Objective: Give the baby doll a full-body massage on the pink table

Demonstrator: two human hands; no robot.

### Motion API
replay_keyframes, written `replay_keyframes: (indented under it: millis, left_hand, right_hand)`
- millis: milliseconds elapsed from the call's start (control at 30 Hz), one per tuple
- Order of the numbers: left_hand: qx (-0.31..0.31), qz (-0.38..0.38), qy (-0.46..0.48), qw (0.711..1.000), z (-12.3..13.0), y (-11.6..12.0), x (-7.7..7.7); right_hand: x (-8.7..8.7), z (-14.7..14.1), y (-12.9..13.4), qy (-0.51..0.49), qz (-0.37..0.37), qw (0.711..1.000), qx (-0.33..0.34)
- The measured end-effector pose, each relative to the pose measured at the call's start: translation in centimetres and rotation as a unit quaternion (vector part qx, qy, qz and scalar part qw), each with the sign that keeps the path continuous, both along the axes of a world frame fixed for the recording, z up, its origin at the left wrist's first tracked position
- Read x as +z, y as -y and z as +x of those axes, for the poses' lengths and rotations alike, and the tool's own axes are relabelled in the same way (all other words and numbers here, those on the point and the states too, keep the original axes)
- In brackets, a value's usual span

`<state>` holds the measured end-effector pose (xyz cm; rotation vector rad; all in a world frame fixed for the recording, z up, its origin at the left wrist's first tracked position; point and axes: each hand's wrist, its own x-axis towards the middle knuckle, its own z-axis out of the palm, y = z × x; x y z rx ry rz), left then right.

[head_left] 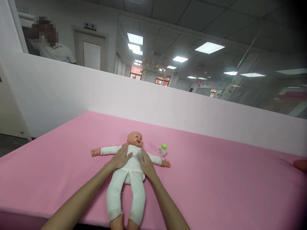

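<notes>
Currently, your left hand (118, 157) and right hand (146, 164) are spread flat, fingers open and pinching nothing, on the chest of the doll (130, 171), which lies face-up on the pink bench (59, 172), a green-capped bottle (162, 150) standing untouched beside its arm.

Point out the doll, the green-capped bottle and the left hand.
White-clothed baby doll (135, 157), head view, chest.
Green-capped white bottle (162, 151), head view, label.
Bare left hand (119, 157), head view, back.
</notes>
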<state>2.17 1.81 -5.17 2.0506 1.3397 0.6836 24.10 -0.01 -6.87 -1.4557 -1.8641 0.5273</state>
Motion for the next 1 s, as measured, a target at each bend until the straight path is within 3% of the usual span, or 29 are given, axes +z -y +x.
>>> replay_keyframes:
  millis: [200, 367, 467, 600, 767, 867, 1000]
  left_hand:
    - [0.000, -0.046, 0.014, 0.999, -2.9, 1.3, -0.7]
    - [-0.024, -0.128, 0.000, 0.992, -4.6, 4.1, 1.0]
    - [-0.046, -0.139, 0.000, 0.989, -4.9, 6.0, 2.1]
    - [-0.105, -0.094, -0.031, 0.990, -4.2, 7.8, 2.4]
    - [-0.193, 0.069, -0.021, 0.979, -1.5, 7.8, 1.6]
    - [-0.176, 0.115, -0.025, 0.977, 0.0, 6.6, 1.2]
    - [-0.144, 0.092, -0.033, 0.985, 0.4, 4.5, 1.2]
  right_hand:
    - [-0.3, 1.3, 1.9, -0.006, -0.012, 1.000, -0.003]
    - [0.5, 1.3, 4.9, -0.036, -0.055, 0.998, 0.019]
    - [1.1, 1.2, 6.7, -0.046, -0.068, 0.996, 0.036]
    - [2.1, 0.8, 8.0, -0.036, -0.064, 0.994, 0.081]
    - [3.8, -0.4, 7.0, -0.003, -0.057, 0.983, 0.174]
    - [4.0, -1.1, 5.2, 0.003, -0.054, 0.983, 0.173]
    - [3.3, -1.4, 2.9, -0.002, -0.018, 0.988, 0.151]
